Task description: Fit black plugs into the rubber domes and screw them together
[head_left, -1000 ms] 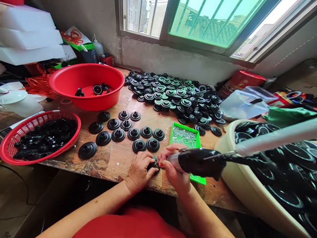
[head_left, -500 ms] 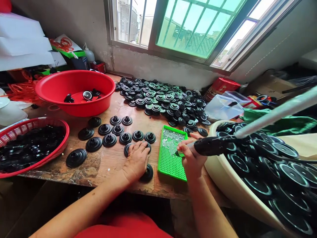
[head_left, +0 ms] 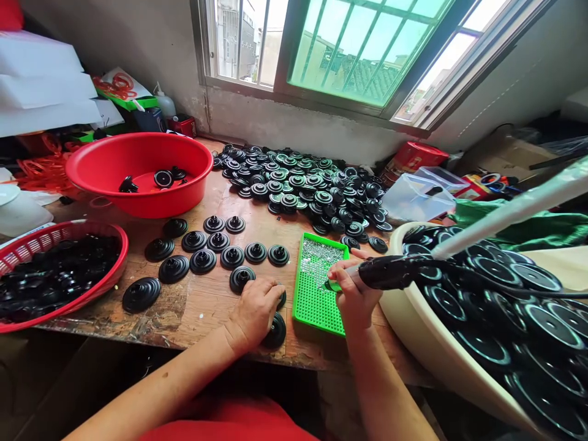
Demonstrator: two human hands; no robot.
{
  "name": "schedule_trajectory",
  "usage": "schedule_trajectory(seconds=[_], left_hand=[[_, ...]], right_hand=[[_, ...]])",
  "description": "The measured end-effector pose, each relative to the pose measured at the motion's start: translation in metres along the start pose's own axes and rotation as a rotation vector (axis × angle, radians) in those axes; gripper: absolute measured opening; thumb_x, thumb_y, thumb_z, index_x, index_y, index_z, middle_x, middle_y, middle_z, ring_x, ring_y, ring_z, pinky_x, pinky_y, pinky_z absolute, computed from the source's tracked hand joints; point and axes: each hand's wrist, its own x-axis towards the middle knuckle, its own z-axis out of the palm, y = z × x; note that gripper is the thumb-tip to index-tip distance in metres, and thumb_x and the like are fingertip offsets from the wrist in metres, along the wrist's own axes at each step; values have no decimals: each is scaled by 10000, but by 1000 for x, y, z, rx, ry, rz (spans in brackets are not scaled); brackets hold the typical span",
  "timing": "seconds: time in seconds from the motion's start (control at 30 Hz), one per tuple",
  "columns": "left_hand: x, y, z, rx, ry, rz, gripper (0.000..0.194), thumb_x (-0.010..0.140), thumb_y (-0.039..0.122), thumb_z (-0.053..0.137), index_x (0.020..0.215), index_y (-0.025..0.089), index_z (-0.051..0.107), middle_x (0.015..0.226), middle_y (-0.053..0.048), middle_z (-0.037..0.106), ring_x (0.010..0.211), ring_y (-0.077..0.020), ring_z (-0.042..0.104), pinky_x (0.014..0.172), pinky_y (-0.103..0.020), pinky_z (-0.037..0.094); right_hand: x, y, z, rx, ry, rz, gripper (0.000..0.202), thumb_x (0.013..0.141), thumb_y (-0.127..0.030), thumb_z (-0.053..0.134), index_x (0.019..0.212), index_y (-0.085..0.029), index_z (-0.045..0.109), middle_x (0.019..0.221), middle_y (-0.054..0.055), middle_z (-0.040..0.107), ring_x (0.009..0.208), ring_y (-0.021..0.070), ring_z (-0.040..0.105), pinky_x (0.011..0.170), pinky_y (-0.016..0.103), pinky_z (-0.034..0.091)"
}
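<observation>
Shifted toward the front edge of the worktop (head_left: 193,300), the left hand (head_left: 257,309) gripped a black disc (head_left: 283,299) left of the green tray (head_left: 321,308). The right hand (head_left: 356,294) grasped a driver (head_left: 390,272), tip over the tray; keeping the disc flat was advisable.

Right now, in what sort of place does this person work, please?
Most likely a small workshop: many black discs are heaped on a worn wooden table, small metal pieces lie in a green tray, and the right hand holds a tool with a black-covered body.
</observation>
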Motion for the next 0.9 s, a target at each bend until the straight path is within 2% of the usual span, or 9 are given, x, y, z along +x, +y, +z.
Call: schedule_trajectory(seconds=[0.1, 0.23, 0.4, 0.57, 0.7, 0.9], left_hand=[[5, -2, 0, -47, -47, -68, 282, 924, 77, 548, 1180, 169, 621, 1183, -120, 663, 1111, -271, 615, 931, -431, 521], [11, -2, 1, -115, -113, -166, 176, 889, 84, 600, 1039, 174, 624, 1108, -104, 638, 1081, -264, 590, 957, -437, 524], [11, -3, 9, -232, -117, -279, 116, 852, 114, 682, 919, 182, 616, 1011, -67, 612, 1000, -244, 587, 938, -436, 524], [7, -3, 14, -326, -69, -293, 128, 849, 107, 684, 945, 169, 627, 1010, -68, 610, 985, -240, 582, 925, -428, 520], [5, -4, 17, -357, -47, -277, 136, 851, 108, 676, 957, 182, 635, 1016, -67, 610, 1006, -243, 584, 936, -431, 516], [4, -6, 18, -357, -37, -264, 167, 828, 83, 678, 954, 182, 631, 1024, -68, 614, 1017, -243, 590, 943, -430, 518]], right_hand=[[0, 3, 0, -10, -5, -6, 416, 793, -259, 751, 1165, -224, 567, 676, -64, 654, 561, 141, 606, 591, 299, 513], [0, -1, 0, -17, 2, -4, 413, 786, -259, 746, 1154, -220, 562, 679, -63, 651, 553, 148, 599, 597, 317, 514], [-2, -32, 11, 114, -37, -38, 401, 796, -213, 736, 1157, -240, 564, 684, -59, 645, 580, 150, 592, 616, 322, 513], [-14, -60, 41, 318, -212, -4, 360, 840, -251, 698, 1171, -260, 555, 715, -44, 627, 624, 160, 588, 620, 339, 517], [-25, -55, 58, 338, -265, 82, 410, 849, -297, 717, 1205, -273, 514, 736, -48, 613, 632, 158, 598, 596, 321, 511], [-32, -37, 59, 275, -286, 115, 415, 863, -345, 712, 1211, -276, 496, 755, -43, 600, 667, 163, 590, 659, 341, 506]])
